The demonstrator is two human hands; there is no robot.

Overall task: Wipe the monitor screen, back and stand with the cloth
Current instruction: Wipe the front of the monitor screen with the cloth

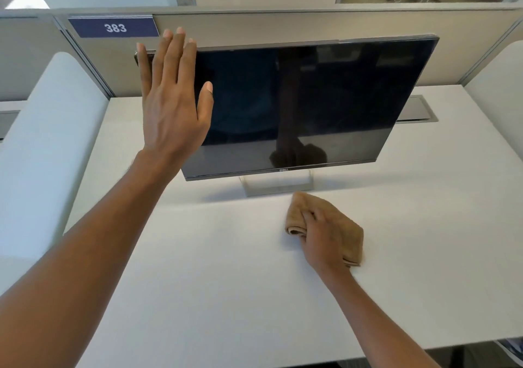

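Left hand flat, fingers spread — right hand presses cloth.

Wide bare stretch of white desk lies open in front of the dark flat monitor. Close behind it the grey partition wall blocks passage; white curved side screens hem both flanks.

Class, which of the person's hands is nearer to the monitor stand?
Right. The right hand rests on the cloth just in front of the stand; the left hand is raised at the screen's left edge.
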